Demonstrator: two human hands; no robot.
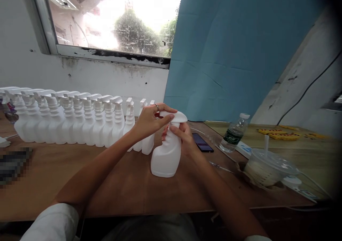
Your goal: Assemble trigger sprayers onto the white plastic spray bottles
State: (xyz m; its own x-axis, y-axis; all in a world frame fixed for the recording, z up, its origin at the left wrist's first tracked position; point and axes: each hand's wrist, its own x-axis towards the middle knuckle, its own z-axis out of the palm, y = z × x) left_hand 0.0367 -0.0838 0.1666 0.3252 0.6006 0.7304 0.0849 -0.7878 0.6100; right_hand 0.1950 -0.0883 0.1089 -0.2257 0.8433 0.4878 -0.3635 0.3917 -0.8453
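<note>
A white spray bottle point(166, 157) stands upright on the brown table in front of me, its trigger head pointing right. My left hand point(153, 118) is closed over the spray head point(179, 117), with thumb and fingers pressed on its top and side. Around the bottle's neck, just below the head, my right hand point(184, 136) is wrapped with its fingers partly hidden behind the bottle. A long row of similar white spray bottles point(88, 123) stands to the left, and the nearest of them point(148, 143) is just left of the held one.
Right of the bottle lie a dark phone point(202, 142) and thin metal tweezers or scissors point(221, 166). Beyond them stand a water bottle point(234, 134) and a lidded plastic cup with a straw point(268, 168). Cables run along the right side. A pixelated dark object point(14, 164) lies far left.
</note>
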